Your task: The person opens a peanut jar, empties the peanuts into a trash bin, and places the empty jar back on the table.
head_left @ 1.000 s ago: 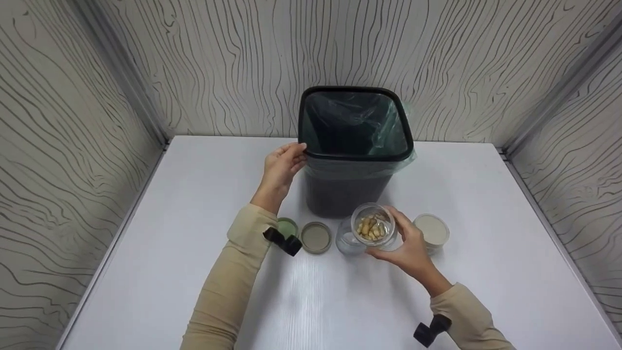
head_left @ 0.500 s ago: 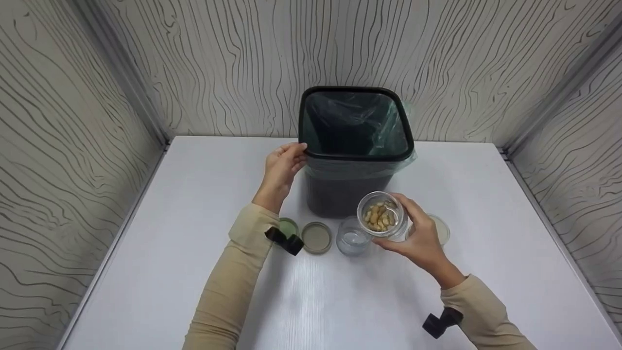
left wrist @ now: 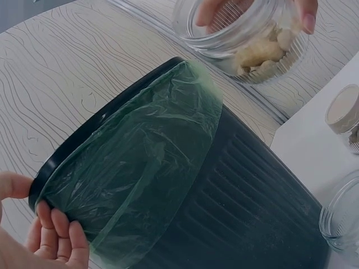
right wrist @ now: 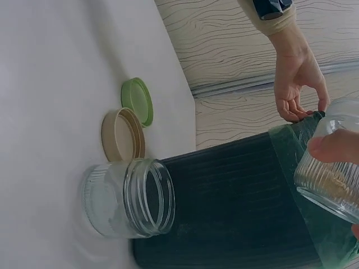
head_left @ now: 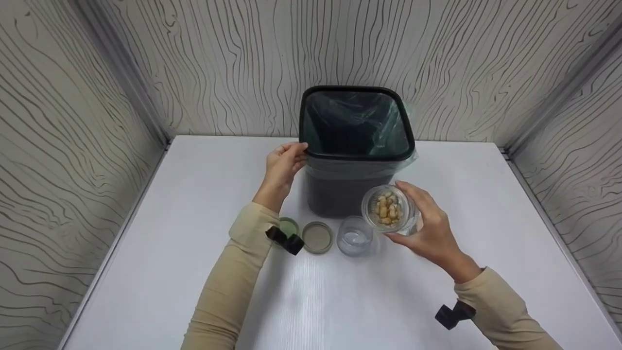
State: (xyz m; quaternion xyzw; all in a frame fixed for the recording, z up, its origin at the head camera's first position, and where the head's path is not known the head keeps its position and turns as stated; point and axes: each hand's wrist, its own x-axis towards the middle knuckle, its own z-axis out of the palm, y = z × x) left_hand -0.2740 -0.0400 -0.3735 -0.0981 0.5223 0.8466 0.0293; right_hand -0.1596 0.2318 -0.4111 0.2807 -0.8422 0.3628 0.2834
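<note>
My left hand [head_left: 281, 167] pinches the near left corner of the rim of a dark trash bin [head_left: 335, 194], thumb above and fingers below. A green plastic bag [left wrist: 140, 162] lines the bin and folds over that rim. My right hand [head_left: 432, 236] grips a clear ribbed glass jar [left wrist: 224, 47] without a lid, thumb and fingers on opposite sides. Inside it lie several peanuts [head_left: 387, 210]. This jar hangs tilted in front of the bin's near right side, off the table.
Before the bin stand an open glass jar [head_left: 354, 237], a beige lid [head_left: 317, 237] and a green lid [head_left: 289, 227], partly behind my left wrist. Another jar with a beige lid [left wrist: 343, 109] shows in the left wrist view. Patterned walls [head_left: 233, 68] enclose the white table [head_left: 194, 204].
My right hand has carried the jar of peanuts rightward and up, uncovering the open jar and now covering the lidded one. The left hand stays on the bin's rim.
</note>
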